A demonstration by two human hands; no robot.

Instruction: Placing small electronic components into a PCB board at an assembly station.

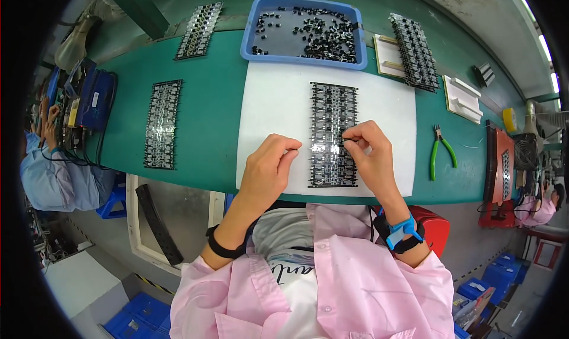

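A black-and-silver circuit board panel (333,134) lies lengthwise on the white sheet (261,102) in front of me. My right hand (373,155) is over its right edge, thumb and forefinger pinched against it; whatever is between the fingertips is too small to name. My left hand (269,166) hovers just left of the panel, apart from it, its thumb and forefinger brought together. Anything in that pinch cannot be made out. Beyond the panel stands a blue tray (244,42) holding many small black-and-silver components (332,37).
More panels lie on the green mat at left (163,125) and far left (198,31). A stacked panel (415,51) leans on a white holder at far right. Green-handled cutters (441,152) and a white fixture (463,99) are at right. Co-workers sit on both sides.
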